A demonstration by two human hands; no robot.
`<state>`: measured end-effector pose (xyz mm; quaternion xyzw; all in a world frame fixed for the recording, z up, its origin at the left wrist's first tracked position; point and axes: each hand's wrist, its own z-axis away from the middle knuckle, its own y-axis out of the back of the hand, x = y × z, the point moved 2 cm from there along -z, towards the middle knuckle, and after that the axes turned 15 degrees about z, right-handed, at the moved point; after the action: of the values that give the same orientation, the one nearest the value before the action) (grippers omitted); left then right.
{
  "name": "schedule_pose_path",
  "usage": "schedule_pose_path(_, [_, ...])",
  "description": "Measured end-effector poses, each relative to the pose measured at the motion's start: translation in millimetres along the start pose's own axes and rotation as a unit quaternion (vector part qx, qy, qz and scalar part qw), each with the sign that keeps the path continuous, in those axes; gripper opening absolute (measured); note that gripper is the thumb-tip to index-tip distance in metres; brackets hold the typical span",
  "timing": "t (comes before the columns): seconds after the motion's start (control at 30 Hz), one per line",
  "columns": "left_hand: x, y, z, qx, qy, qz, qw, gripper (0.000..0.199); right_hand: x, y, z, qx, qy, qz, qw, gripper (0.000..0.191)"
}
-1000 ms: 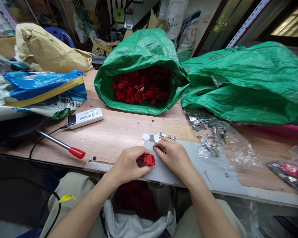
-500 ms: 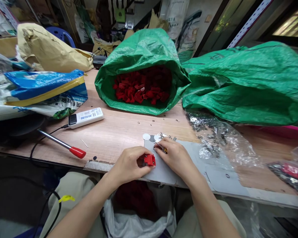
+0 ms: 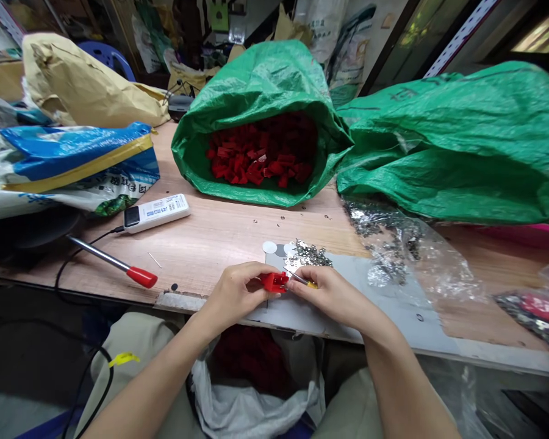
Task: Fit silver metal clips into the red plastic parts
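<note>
Between the thumb and fingers of my left hand [image 3: 238, 294] is a small red plastic part [image 3: 274, 281]. My right hand [image 3: 332, 292] is closed on a thin tool with a yellow handle [image 3: 310, 284], its metal shaft pointing left to the right end of the red part. The two hands are close together above a grey mat [image 3: 348, 317]. Just behind them lies a pile of small metal pieces [image 3: 307, 255]. Whether a metal piece sits between the tool tip and the red part is too small to tell.
A green sack [image 3: 256, 79] of red parts lies open behind the hands, another green sack [image 3: 457, 140] to its right. Clear plastic [image 3: 434, 262] with metal pieces is at the right. A red-handled lever [image 3: 141, 277] and white device [image 3: 158, 213] are left. A white bag [image 3: 251, 408] hangs below.
My right hand has moved off the metal pile, uncovering it, and the tool now meets the red part. The red part has been turned in my left hand. The view has shifted slightly.
</note>
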<state>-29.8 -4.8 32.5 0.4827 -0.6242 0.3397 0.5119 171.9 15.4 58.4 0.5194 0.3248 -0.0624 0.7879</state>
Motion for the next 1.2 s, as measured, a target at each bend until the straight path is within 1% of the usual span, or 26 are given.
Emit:
schedule_pose_path(0.1, [2.4, -0.6, -0.4, -0.034, -0.021, -0.017, 0.999, 0.024, -0.4, -1.9, -0.3, -0.042, -0.032, -0.02, 0.998, 0.037])
schedule_pose_path(0.17, [3.1, -0.9, -0.6, -0.056, -0.021, -0.022, 0.998, 0.026, -0.7, -1.7, -0.2, -0.062, -0.045, -0.031, 0.997, 0.039])
schedule_pose_path(0.3, [3.8, -1.1, -0.5, -0.079, 0.0, -0.018, 0.997, 0.028, -0.1, 0.0, -0.2, -0.068, -0.05, -0.044, 0.995, 0.036])
schedule_pose_path(0.47, [5.8, -1.9, -0.6, -0.081, 0.024, -0.008, 0.996, 0.026, 2.0, -2.0, -1.1, -0.071, -0.054, -0.036, 0.995, 0.035])
schedule_pose_path(0.67, [4.6, -2.9, -1.8, -0.06, 0.037, -0.026, 0.997, 0.022, 5.7, -8.4, -1.2, -0.033, -0.058, -0.038, 0.997, 0.034])
schedule_pose_path(0.87, [4.6, -3.3, -1.2, -0.056, 0.028, -0.03, 0.998, 0.02, 5.1, -14.3, 0.3, 0.013, -0.055, -0.051, 0.997, 0.036])
schedule_pose_path(1.07, [5.2, -4.5, -0.6, -0.056, 0.021, -0.045, 0.997, 0.022, 5.4, -10.2, 5.5, 0.011, -0.054, -0.085, 0.995, 0.038])
schedule_pose_path(1.2, [4.8, -4.7, -0.2, -0.061, 0.013, -0.046, 0.997, 0.023, 7.5, -10.4, 6.7, 0.012, -0.061, -0.072, 0.995, 0.034])
